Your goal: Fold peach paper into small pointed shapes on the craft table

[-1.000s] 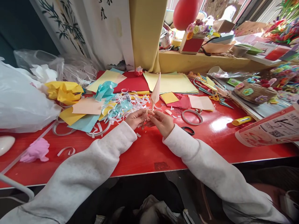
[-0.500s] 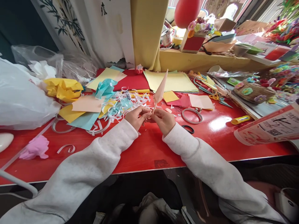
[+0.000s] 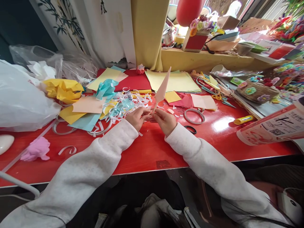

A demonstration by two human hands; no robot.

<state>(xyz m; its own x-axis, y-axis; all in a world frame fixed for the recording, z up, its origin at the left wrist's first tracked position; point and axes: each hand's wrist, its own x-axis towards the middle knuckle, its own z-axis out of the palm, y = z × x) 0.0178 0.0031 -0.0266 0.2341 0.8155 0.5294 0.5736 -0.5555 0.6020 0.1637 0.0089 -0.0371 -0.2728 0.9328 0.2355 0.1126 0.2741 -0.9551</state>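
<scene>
At the bottom of the frame, 2 pale gray sleeves [image 3: 90, 177] reach in over the red tabletop [image 3: 147, 155]. At the lower left, a crumpled pink paper [image 3: 36, 148] lies near 1 curled white strip [image 3: 67, 149]. At the center, the left hand [image 3: 136, 119] and the right hand [image 3: 167, 121] meet, their fingers pinching the narrow lower end of a pointed, pale pink paper piece [image 3: 162, 90]. It stands between them above the tabletop, its tip leaning to the upper right.

Just right of the hands are a black loop [image 3: 190, 129] and 1 metal ring [image 3: 194, 117]; at the right edge, a printed cup [image 3: 270, 126] lies tilted. Beyond the left hand spread paper shreds [image 3: 125, 103]. Farther back, pale yellow sheets [image 3: 180, 82] are stacked, and at the upper right 1 red balloon [image 3: 189, 12] shows above the ledge [image 3: 190, 61].
</scene>
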